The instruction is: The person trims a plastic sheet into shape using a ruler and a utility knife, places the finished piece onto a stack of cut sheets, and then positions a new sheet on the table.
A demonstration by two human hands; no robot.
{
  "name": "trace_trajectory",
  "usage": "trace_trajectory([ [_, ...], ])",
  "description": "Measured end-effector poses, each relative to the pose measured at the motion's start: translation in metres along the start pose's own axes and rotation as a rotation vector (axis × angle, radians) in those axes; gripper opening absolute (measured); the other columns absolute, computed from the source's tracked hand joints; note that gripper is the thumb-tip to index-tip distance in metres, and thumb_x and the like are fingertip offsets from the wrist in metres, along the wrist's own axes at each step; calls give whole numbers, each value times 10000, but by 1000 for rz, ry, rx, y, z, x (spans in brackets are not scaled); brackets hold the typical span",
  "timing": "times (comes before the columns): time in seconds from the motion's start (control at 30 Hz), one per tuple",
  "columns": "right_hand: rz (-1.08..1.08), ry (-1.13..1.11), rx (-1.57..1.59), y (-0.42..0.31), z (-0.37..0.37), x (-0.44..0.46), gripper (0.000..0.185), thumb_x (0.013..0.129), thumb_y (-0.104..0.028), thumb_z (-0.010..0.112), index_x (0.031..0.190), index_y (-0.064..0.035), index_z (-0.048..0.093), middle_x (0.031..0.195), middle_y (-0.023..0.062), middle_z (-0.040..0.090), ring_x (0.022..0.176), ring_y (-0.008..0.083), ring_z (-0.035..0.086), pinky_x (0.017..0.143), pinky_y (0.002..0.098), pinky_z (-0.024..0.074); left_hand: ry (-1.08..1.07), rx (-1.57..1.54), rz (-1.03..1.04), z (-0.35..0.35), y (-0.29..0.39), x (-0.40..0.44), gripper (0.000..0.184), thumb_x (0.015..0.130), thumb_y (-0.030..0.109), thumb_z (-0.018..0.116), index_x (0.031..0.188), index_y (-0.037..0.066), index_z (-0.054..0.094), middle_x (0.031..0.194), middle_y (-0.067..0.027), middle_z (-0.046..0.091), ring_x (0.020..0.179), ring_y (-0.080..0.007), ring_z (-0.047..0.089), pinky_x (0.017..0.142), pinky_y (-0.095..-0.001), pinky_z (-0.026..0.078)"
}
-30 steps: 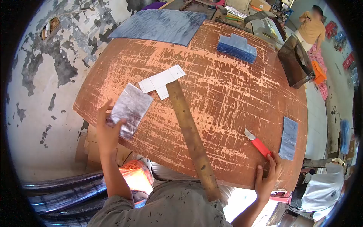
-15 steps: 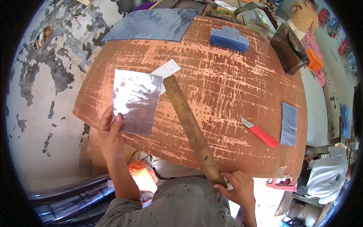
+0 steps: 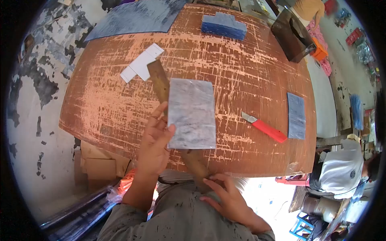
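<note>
My left hand (image 3: 156, 140) pinches the left edge of a rectangular grey plastic sheet (image 3: 192, 114), raised above the table in front of a long wooden strip (image 3: 159, 80). The sheet hides the strip's middle. At the strip's near end, my right hand (image 3: 230, 197) has its thumb and fingers around it. A white T-shaped card (image 3: 140, 64) lies beyond the strip's far end. To the right rests a utility knife (image 3: 265, 127) with a red handle, its blade out. Beside it is a small blue-grey rectangular piece (image 3: 296, 116).
The scratched brown table (image 3: 92, 92) carries a large blue-grey sheet (image 3: 136, 20) and a stack of blue-grey pieces (image 3: 223, 27) at the back. A dark box (image 3: 291, 36) stands at the far right corner. Other people (image 3: 341, 168) are at the right.
My left hand has carried the plastic sheet rightward, turning its glare away, over the wooden strip. The strip's near end and my right hand have shifted left. The white card now shows uncovered.
</note>
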State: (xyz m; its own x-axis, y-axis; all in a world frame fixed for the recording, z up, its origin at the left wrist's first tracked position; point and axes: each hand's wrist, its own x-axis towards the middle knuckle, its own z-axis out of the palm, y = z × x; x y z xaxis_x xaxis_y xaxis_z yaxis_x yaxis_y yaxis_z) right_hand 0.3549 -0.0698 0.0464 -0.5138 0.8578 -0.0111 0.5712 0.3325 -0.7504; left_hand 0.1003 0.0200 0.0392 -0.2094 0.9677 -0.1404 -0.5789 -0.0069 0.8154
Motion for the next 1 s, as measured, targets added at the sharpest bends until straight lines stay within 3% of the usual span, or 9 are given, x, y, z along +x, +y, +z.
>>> trace_trajectory([
  [0.2, -135, -217, 22, -6, -8, 22, 494, 1017, -303, 758, 1416, -41, 633, 1332, 159, 577, 1070, 313, 727, 880, 401, 642, -224, 404, -32, 0, -8, -2, 549, 1089, 45, 639, 1607, -13, 466, 1514, -166, 603, 1320, -172, 615, 1109, -329, 494],
  [0.37, -278, -225, -82, 22, -54, 14, 362, 928, -246, 848, 1230, -72, 751, 1024, 100, 727, 975, 222, 750, 734, 343, 609, -268, 593, -76, -6, -4, 3, 413, 1099, 83, 645, 1502, -5, 612, 1378, -124, 713, 1196, -154, 685, 1040, -322, 537],
  [0.4, -318, -10, 7, 35, -55, 19, 336, 881, -251, 893, 1145, -76, 781, 934, 92, 762, 935, 243, 758, 690, 324, 580, -274, 661, -100, -3, -3, 5, 360, 1102, 96, 648, 1448, 1, 672, 1325, -105, 748, 1165, -145, 699, 1019, -320, 547],
  [0.47, -247, 353, -79, 53, -51, 29, 446, 858, -252, 916, 1242, -86, 763, 1194, 119, 755, 1079, 309, 736, 805, 374, 587, -306, 756, -85, 11, 4, 5, 320, 1093, 72, 644, 1401, 12, 709, 1301, -103, 763, 1159, -155, 706, 1020, -322, 543],
  [0.57, -105, 401, -357, 53, -60, 53, 560, 847, -264, 930, 1349, -112, 732, 1431, 141, 647, 1240, 364, 663, 992, 462, 536, -388, 898, -57, 22, 3, 12, 298, 1091, 82, 642, 1368, 56, 748, 1271, -110, 781, 1139, -187, 722, 1001, -341, 547],
  [0.67, -71, 341, -315, 66, -56, 54, 684, 815, -293, 952, 1430, -138, 695, 1579, 143, 521, 1320, 371, 598, 1109, 517, 449, -496, 1008, 44, 21, -2, 24, 322, 1074, 85, 657, 1385, 70, 740, 1305, -136, 767, 1199, -249, 713, 1031, -384, 542],
  [0.8, -3, 379, -212, 76, -47, 47, 676, 778, -320, 969, 1373, -119, 719, 1499, 128, 591, 1273, 365, 617, 1057, 503, 461, -506, 1254, 421, 24, -10, 30, 421, 1018, 107, 721, 1437, 76, 697, 1467, -155, 678, 1372, -360, 618, 1139, -458, 486],
  [0.93, -18, 353, -368, 72, -50, 46, 594, 753, -354, 976, 1248, -110, 755, 1365, 96, 651, 1213, 337, 627, 983, 471, 456, -392, 1319, 506, 18, 0, 17, 508, 957, 206, 803, 1440, 99, 686, 1548, -145, 606, 1407, -383, 569, 1165, -487, 453],
  [1.0, -58, 348, -437, 73, -51, 46, 566, 747, -368, 977, 1202, -109, 762, 1323, 87, 664, 1191, 327, 631, 970, 464, 449, -504, 1433, 500, 2, 6, 7, 592, 891, 371, 867, 1386, 97, 691, 1524, -150, 579, 1370, -407, 568, 1122, -526, 463],
])
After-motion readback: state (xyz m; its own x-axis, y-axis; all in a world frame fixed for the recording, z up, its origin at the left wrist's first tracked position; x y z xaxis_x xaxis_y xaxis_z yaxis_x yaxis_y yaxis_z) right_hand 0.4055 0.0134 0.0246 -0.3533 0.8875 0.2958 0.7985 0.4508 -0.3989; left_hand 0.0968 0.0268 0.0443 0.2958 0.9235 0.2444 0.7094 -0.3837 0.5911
